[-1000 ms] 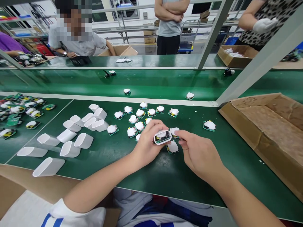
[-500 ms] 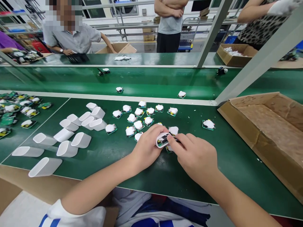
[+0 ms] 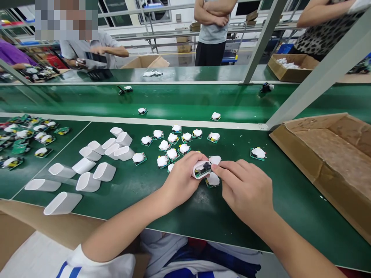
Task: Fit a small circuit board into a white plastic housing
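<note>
A white housing (image 3: 196, 174) with a circuit board inside its opening is held in my left hand (image 3: 182, 179), the fingers wrapped round it. My right hand (image 3: 246, 189) is closed at the right end of that opening, thumb and index finger together beside a dark part; whether they pinch anything is too small to tell. Just below the housing lies a circuit board with a white pad (image 3: 213, 180). Several similar boards (image 3: 172, 154) spread over the green table behind my left hand. Further left, several white sleeves (image 3: 88, 182) lie on their sides.
A pile of boards (image 3: 24, 133) lies far left, and a lone board (image 3: 258, 153) right of centre. An open cardboard box (image 3: 307, 166) stands at the right. Behind the table run a green belt (image 3: 179, 102) and a slanted metal post (image 3: 315, 65); people are beyond.
My right thumb and fingers have drawn back a little to the right from the housing's opening, uncovering more of the board. Boards on the belt have shifted left relative to the table.
</note>
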Demonstrator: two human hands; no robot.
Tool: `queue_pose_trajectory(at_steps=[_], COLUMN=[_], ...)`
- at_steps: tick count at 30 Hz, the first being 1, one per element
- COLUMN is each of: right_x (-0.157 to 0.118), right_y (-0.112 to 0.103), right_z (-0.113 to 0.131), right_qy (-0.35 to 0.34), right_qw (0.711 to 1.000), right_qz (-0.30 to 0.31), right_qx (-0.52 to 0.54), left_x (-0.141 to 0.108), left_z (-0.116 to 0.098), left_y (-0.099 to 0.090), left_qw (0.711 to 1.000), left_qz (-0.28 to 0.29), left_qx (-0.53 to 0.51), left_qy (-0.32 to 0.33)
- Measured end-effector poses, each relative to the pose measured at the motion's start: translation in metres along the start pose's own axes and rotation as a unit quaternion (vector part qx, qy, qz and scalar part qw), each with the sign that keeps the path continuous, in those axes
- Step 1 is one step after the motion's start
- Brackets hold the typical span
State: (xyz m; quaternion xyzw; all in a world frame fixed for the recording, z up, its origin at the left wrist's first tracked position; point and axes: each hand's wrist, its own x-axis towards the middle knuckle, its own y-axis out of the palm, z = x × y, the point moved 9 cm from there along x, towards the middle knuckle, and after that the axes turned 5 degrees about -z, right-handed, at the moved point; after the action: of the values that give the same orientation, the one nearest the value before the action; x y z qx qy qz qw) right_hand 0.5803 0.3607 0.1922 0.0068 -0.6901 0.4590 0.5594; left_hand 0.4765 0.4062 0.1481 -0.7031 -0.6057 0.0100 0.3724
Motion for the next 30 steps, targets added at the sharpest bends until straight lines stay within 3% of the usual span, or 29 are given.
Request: queue_pose_trajectory(at_steps=[5,9,13,17,22,24,26,30], right_x=[0.0,-0.002,-0.004,-0.005,-0.003,-0.001,-0.001,-0.002], right_y=[-0.001,0.001,0.005,0.0,0.001,-0.006,-0.009,0.003], right_z=[0.002,0.007,0.007,0.006,-0.006,-0.018,-0.023,-0.016], right_qy=[-0.007,-0.036,-0.037,-0.038,-0.009,0.03,0.05,0.029], right_qw=[0.999,0.999,0.999,0.999,0.999,0.996,0.991,0.989], right_qz=[-0.016,-0.017,0.008,-0.028,-0.026,-0.061,-0.076,-0.031], right_qx=[0.044,0.02,0.002,0.006,0.038,0.065,0.094,0.139], left_x=[-0.002,-0.002,0.0,-0.002,-0.005,0.008,0.034,0.101], left_z=[-0.001,0.002,0.009,0.013,0.024,0.035,0.053,0.1], left_y=[0.004,0.008,0.013,0.017,0.02,0.009,-0.01,-0.052], left_qw=[1.0,0.999,0.996,0.992,0.982,0.982,0.986,0.971], left_qz=[0.015,0.031,0.062,0.073,0.089,0.068,0.036,-0.015], left_qx=[-0.006,-0.023,-0.04,-0.068,-0.101,-0.105,-0.046,0.117], left_qy=[-0.001,-0.016,-0.05,-0.083,-0.13,-0.143,-0.157,-0.206])
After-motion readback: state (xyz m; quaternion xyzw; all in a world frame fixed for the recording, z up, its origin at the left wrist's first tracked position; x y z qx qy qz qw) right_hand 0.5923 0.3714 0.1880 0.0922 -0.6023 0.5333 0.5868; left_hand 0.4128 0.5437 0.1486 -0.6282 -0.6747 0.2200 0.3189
